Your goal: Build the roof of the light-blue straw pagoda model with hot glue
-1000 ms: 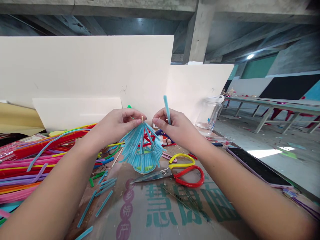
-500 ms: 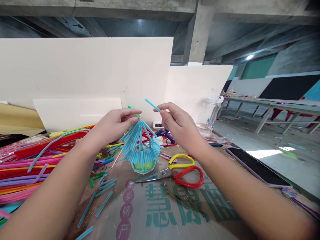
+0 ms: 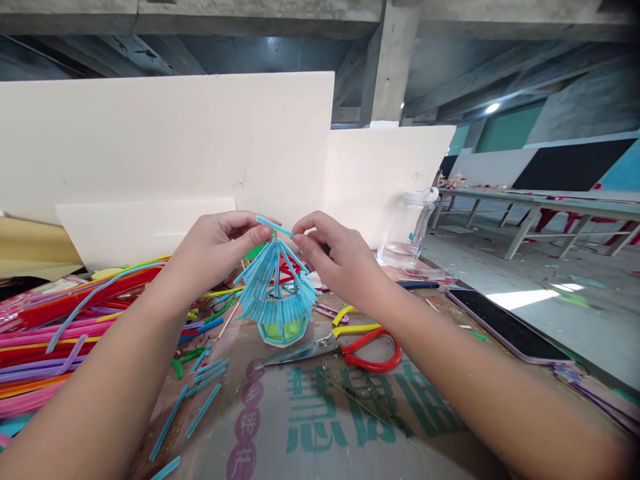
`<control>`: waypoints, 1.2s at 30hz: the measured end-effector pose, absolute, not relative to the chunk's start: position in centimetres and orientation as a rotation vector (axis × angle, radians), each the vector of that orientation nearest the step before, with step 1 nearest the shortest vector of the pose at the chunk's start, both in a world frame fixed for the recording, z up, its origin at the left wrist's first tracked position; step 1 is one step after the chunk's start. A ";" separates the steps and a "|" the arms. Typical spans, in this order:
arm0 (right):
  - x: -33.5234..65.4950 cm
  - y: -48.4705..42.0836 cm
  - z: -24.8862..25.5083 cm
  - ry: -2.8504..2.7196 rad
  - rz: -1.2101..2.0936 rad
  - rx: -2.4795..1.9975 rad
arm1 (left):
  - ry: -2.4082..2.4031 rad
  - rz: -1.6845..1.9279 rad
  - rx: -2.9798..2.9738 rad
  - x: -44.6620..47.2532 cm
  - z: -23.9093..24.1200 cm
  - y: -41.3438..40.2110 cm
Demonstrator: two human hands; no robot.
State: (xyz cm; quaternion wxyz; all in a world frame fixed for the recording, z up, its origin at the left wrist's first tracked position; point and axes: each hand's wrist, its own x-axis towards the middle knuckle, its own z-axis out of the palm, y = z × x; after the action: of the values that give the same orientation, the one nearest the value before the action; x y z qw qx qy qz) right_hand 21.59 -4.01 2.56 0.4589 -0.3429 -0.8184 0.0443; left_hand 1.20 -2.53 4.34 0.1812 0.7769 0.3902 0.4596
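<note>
A small pavilion model [image 3: 276, 308] with a cone-shaped roof of light-blue pipe cleaner pieces stands upright on the table. Its base is pale green with a blue rim. My left hand [image 3: 220, 243] is closed at the roof's peak, thumb and forefinger pinching around the tip; the exact contact is partly hidden. Between the thumb and fingers of my right hand [image 3: 333, 250] is one end of a short blue pipe cleaner piece [image 3: 274, 225]. This piece slants across just above the peak, in front of my left fingertips. Whether it touches the roof I cannot tell.
Scissors [image 3: 370, 350] with yellow and red handles lie before the model. Several cut blue pieces [image 3: 203, 410] are scattered left of centre. Bundled colourful pipe cleaners [image 3: 45, 353] fill the left. A clear jug [image 3: 407, 230] and a phone [image 3: 505, 323] are on the right; white boards [image 3: 165, 140] stand behind.
My right hand has brought the blue pipe cleaner piece left and down to the roof's peak. My left hand stays near the peak. The view has shifted slightly.
</note>
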 end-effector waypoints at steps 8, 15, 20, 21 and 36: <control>21.3 -3.9 2.3 -2.095 0.103 -0.853 | 1.018 1.425 2.089 1.3 4.6 -2.8; 22.0 -3.9 2.9 -2.122 -0.036 -0.879 | 1.011 1.601 2.057 1.0 4.6 -2.5; 22.6 -3.3 2.9 -2.199 -0.381 -0.912 | 1.058 1.625 2.047 0.8 4.7 -2.6; 22.7 -3.2 2.9 -2.209 -0.444 -0.903 | 1.065 1.633 2.048 0.8 4.7 -2.6; 23.0 -3.9 3.4 -2.089 -0.521 -0.815 | 1.095 1.742 1.953 0.1 5.2 -3.0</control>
State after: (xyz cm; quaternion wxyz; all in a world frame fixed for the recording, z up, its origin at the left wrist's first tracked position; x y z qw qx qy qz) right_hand 22.99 -3.90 3.41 0.4076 -0.3232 -0.8286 -0.2069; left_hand 0.11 -2.99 5.23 0.1519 0.6805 0.3814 0.6069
